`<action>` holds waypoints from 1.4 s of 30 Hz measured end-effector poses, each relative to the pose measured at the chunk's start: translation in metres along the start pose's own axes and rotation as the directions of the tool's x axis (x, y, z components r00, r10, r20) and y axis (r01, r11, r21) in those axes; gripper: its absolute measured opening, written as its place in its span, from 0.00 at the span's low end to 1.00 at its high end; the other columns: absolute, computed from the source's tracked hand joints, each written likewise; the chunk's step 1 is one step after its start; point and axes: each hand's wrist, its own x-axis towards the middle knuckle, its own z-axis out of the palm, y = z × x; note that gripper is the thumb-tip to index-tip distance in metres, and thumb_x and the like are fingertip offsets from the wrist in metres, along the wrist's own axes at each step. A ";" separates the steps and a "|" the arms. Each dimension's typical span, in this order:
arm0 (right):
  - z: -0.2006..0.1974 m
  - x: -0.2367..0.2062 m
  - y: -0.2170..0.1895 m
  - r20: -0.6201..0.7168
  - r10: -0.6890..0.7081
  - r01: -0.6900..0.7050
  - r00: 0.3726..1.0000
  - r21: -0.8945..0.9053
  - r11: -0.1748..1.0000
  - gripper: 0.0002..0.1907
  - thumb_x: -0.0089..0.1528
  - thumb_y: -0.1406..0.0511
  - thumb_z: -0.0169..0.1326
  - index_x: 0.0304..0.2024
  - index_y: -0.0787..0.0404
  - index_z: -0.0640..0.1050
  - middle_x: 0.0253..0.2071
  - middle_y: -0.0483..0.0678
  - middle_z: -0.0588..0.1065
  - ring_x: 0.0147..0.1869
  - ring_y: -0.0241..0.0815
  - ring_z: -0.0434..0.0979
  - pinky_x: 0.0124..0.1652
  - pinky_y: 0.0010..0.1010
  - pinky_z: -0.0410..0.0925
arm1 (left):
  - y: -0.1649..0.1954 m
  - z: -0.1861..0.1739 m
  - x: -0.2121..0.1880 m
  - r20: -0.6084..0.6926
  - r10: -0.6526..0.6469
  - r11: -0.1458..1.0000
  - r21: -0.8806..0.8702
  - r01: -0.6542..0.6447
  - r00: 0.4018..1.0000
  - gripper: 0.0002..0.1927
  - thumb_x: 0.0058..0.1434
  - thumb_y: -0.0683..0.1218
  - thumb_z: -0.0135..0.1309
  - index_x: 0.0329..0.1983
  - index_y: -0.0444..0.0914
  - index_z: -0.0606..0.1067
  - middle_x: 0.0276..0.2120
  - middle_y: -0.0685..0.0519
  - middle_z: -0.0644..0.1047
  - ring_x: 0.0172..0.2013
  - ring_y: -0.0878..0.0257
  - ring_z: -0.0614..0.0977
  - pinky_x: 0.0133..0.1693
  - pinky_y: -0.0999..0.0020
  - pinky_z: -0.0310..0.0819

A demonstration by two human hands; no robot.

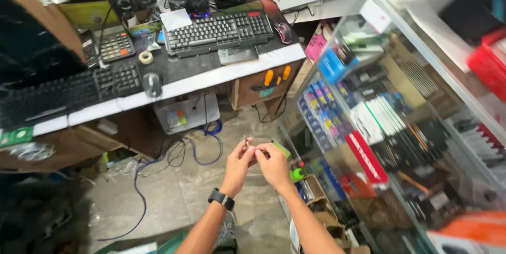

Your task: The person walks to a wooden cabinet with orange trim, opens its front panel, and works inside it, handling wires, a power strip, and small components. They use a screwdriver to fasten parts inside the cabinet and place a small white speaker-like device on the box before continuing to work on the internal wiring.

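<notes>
Both hands meet in front of the body, above the tiled floor (pixel 211 191). The left hand (pixel 238 160), with a black watch (pixel 221 199) on its wrist, pinches a small metal part (pixel 246 140) that stands up between its fingertips. The right hand (pixel 274 163) pinches a small green piece (pixel 281 149) just beside it, so the two pieces touch or almost touch (I cannot tell which). They are held close to the eyes, probably because they are so small. Behind, a desk (pixel 232 72) carries a black keyboard (pixel 219 32), a calculator (pixel 117 46) and a mouse (pixel 152 84). On the right stands a glass display case (pixel 411 101) with packaged goods.
</notes>
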 end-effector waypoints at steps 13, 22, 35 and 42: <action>0.021 0.250 0.069 -0.195 -0.179 0.142 0.964 -0.189 0.972 0.07 0.60 0.69 0.59 0.41 0.64 0.80 0.38 0.50 0.78 0.39 0.44 0.79 0.41 0.33 0.72 | 0.057 -0.004 0.236 -0.037 0.391 0.717 0.639 -0.279 0.920 0.19 0.69 0.45 0.53 0.61 0.36 0.74 0.34 0.47 0.78 0.31 0.60 0.77 0.36 0.67 0.75; 0.002 0.373 0.116 -0.267 -0.456 0.304 0.849 -0.458 0.835 0.15 0.60 0.70 0.61 0.50 0.65 0.77 0.51 0.56 0.73 0.58 0.57 0.72 0.58 0.45 0.66 | 0.074 0.003 0.325 0.343 0.705 0.217 0.730 -0.649 0.621 0.16 0.64 0.40 0.57 0.56 0.37 0.74 0.40 0.49 0.79 0.38 0.55 0.80 0.43 0.60 0.73; 0.001 0.484 0.165 -0.092 -0.384 0.283 0.919 -0.525 0.803 0.28 0.61 0.66 0.61 0.65 0.60 0.73 0.69 0.71 0.61 0.71 0.70 0.61 0.67 0.52 0.57 | 0.077 0.008 0.372 0.591 0.630 -0.119 0.715 -0.689 0.504 0.22 0.61 0.40 0.61 0.59 0.36 0.72 0.45 0.52 0.76 0.41 0.54 0.76 0.42 0.58 0.67; 0.007 0.486 0.171 -0.122 -0.349 0.229 0.929 -0.552 0.802 0.27 0.63 0.66 0.59 0.65 0.59 0.73 0.68 0.70 0.61 0.69 0.70 0.63 0.66 0.53 0.58 | 0.077 0.007 0.374 0.553 0.636 -0.085 0.743 -0.664 0.538 0.23 0.61 0.39 0.61 0.59 0.36 0.72 0.45 0.51 0.76 0.40 0.54 0.76 0.41 0.58 0.67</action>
